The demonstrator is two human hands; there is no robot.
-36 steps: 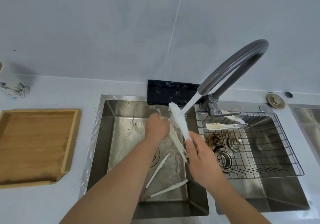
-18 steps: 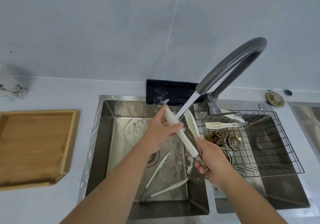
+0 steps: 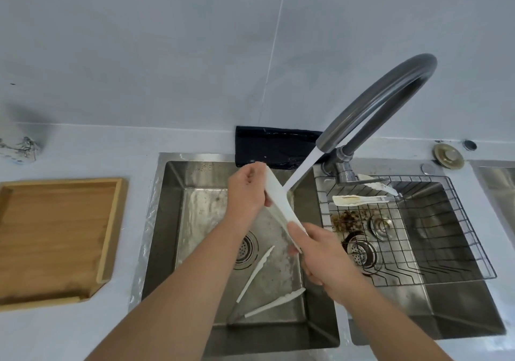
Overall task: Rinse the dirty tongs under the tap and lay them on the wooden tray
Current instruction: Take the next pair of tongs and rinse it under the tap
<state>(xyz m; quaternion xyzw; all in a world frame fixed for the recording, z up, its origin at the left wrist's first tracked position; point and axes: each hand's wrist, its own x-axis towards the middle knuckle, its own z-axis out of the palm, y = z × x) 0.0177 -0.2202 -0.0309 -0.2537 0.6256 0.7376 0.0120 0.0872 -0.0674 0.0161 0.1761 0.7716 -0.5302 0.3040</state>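
White plastic tongs (image 3: 280,197) are held slanted over the left sink basin (image 3: 172,221), right under the stream from the grey curved tap (image 3: 390,93). My left hand (image 3: 246,193) grips their upper tip end. My right hand (image 3: 320,249) grips the lower handle end. Water strikes the tongs at mid-length. A second pair of white tongs (image 3: 262,285) lies spread open on the basin floor beside the drain (image 3: 245,249). The wooden tray (image 3: 55,235) sits on the counter at the left, with nothing in it.
A wire basket (image 3: 459,235) in the right basin holds dirty tongs (image 3: 359,199) and another utensil above food scraps. A black cloth (image 3: 273,146) hangs behind the left basin. A brass sink plug (image 3: 448,155) rests on the back counter.
My left hand has slid up the tongs toward the tip, and my right hand has shifted up and left. The tongs' arms, spread half a second ago, now sit together under the stream.
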